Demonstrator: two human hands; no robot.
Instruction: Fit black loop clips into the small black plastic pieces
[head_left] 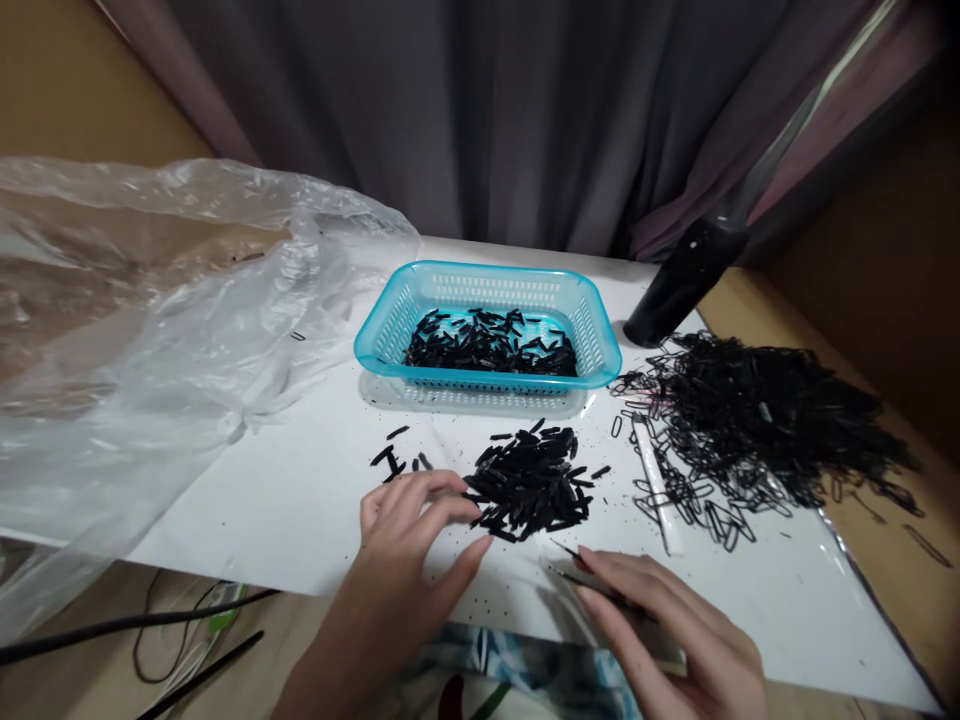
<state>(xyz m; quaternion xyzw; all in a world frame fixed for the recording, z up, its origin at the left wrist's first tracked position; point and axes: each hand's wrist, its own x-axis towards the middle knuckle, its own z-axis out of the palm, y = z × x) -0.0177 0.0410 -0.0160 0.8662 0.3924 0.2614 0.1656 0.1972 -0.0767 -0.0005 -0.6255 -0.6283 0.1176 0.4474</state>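
Observation:
Small black strips lie in a pile (pixel 534 482) on the white table surface (pixel 285 490). My left hand (pixel 416 545) is at the pile's left edge, fingers spread, its fingertips at the strips; nothing shows gripped in it. Dark pointed tweezers (pixel 600 588) are pinched in my right hand (pixel 667 625), their tips apart just below the pile, with nothing visible between them. Several loose strips (pixel 390 460) lie beyond my left hand. Behind the pile, a blue basket (pixel 487 380) holds more black strips (pixel 487 345).
A heap of black loops (pixel 780 420) covers the right side, beside a white stick (pixel 656 485). A black cylinder (pixel 686 280) leans behind it. Clear plastic sheeting (pixel 172 330) spreads over the left. Cables (pixel 187 620) hang below the table's front left edge.

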